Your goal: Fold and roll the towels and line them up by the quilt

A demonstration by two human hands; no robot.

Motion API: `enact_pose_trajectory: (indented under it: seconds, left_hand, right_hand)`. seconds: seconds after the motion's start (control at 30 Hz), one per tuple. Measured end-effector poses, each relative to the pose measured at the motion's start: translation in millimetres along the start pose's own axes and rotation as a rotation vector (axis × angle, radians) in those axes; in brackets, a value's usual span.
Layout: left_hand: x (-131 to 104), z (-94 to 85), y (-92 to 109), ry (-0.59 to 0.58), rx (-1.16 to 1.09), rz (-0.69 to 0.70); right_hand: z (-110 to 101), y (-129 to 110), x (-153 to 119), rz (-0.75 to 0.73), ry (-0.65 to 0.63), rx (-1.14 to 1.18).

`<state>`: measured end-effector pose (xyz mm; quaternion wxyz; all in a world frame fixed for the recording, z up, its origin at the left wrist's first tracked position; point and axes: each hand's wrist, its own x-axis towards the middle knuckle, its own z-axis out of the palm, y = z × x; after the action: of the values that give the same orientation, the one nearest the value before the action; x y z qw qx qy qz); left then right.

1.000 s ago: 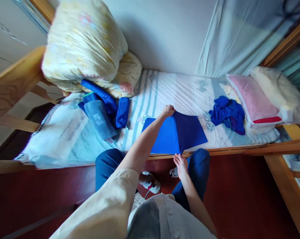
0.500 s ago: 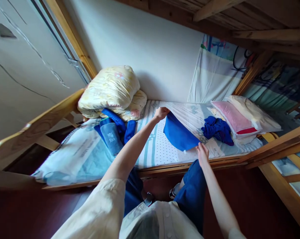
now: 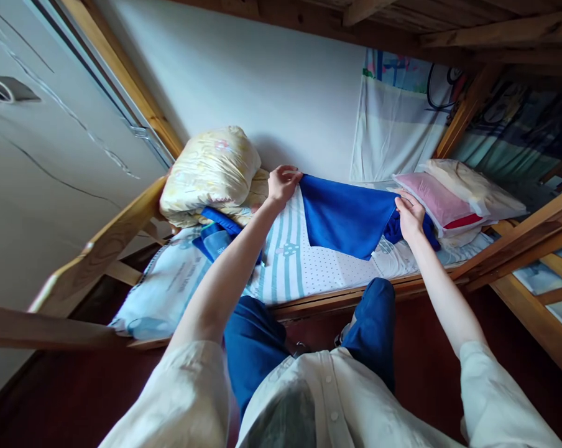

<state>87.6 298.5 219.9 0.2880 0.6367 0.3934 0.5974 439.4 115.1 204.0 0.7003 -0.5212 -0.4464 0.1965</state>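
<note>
A blue cloth [image 3: 346,214] hangs stretched between my two hands above the bed. My left hand [image 3: 285,183] pinches its upper left corner, and my right hand [image 3: 409,213] grips its upper right corner. Behind the cloth and my right hand lies a crumpled dark blue cloth [image 3: 393,230], partly hidden. Left of my left forearm, folded blue items [image 3: 218,239] rest on the bed sheet [image 3: 285,249], partly covered by that arm.
A bundled yellow quilt [image 3: 211,174] sits at the bed's left end. Pink and cream pillows [image 3: 433,199] lie at the right. A wooden rail [image 3: 99,242] borders the left end, and upper-bunk beams [image 3: 309,25] cross overhead. A curtain [image 3: 388,137] hangs on the wall.
Both hands have risen and moved farther apart, with the blue cloth now spread wider and higher between them. It now covers part of the crumpled cloth. The view has shifted slightly.
</note>
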Motion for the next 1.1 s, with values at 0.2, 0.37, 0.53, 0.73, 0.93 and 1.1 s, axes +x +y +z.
enact_pose_trajectory:
  seconds: [0.2,0.37,0.53,0.73,0.93,1.1]
  left_hand:
    - [-1.4,-23.8,5.8,-0.016,-0.076,0.042]
    - [-14.4,-42.6,17.9,-0.026,-0.092,0.067]
    - [-34.2,-60.7,30.3,-0.036,-0.067,0.053]
    - [-69.9,-94.7,38.5,-0.094,-0.022,0.037]
    - [-110.8,-129.5,52.3,-0.188,0.084,-0.048]
    - [-124.3,-140.1,45.8,-0.277,0.164,-0.140]
  right_hand:
    - [4.1,-14.0,6.8,-0.033,-0.082,-0.046]
    - [5.6,-20.0,-0.3,-0.009,-0.143,-0.051]
    - [2.6,-26.4,-14.3,0.061,-0.207,-0.075]
    - [-8.4,-37.5,-43.0,0.188,-0.254,-0.054]
    - [-19.6,-46.0,-66.6,0.355,-0.287,-0.038]
    - [-19.8,-29.0,-67.7,0.467,-0.328,-0.033]
